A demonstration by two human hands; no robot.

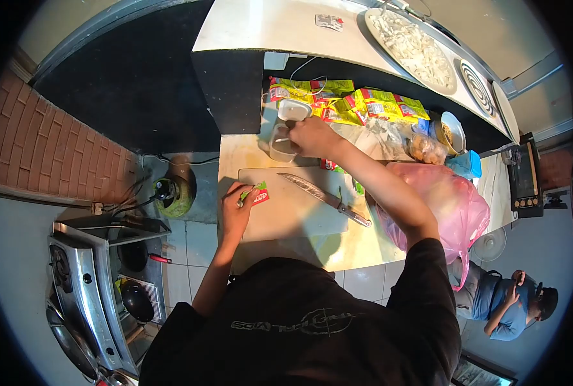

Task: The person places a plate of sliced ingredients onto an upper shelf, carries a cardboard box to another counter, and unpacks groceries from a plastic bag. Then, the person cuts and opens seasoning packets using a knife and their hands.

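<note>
My left hand (234, 209) pinches a small green and red seasoning sachet (259, 193) over the left part of the cutting board (286, 222). My right hand (313, 136) reaches across to a clear plastic container (280, 147), its fingers curled together at the container's mouth. Whatever those fingers hold, if anything, is hidden. Just behind them is a white lid (294, 109). A large knife (325, 198) lies slantwise on the board, its handle towards the right. Part of another green and red packet (330, 165) shows beneath my right forearm.
Several yellow packets (364, 103) line the shelf at the back. A pink plastic bag (431, 202) stands right of the board. On the upper ledge sits a plate of white sliced food (412, 55). A gas stove (84, 276) is at left; another person (508, 302) is at right.
</note>
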